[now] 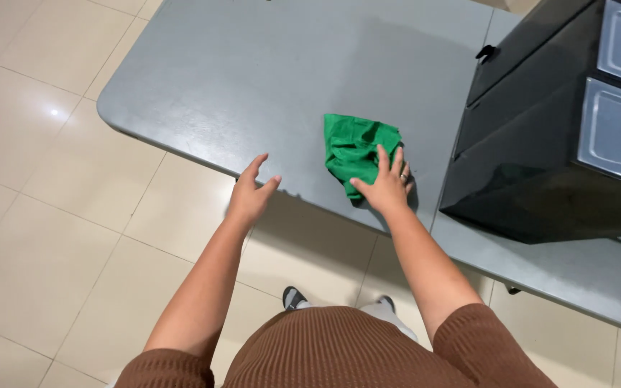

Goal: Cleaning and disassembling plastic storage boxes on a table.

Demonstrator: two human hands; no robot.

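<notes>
- One view only, from a camera worn on the person's head.
- It faces steeply downward and slightly forward, over the torso and both forearms.
- Range is close: the near edge of the grey, flat-topped desk (253, 79) crosses mid-frame.
- The beige tiled floor (52, 215) fills the left and bottom.
- The black cabinet with clear plastic drawers (540, 165) is cut off at the upper right.
- No second view to compare.

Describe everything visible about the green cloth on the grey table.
The crumpled bright green fabric cloth looks thin and soft, bunched into a rough, creased wedge rather than spread flat. It lies on the smooth grey table top near the front edge, left of a glossy black drawer cabinet and apart from it. The right hand presses flat on its lower right corner; the left hand rests on the table edge, clear of it.
</notes>
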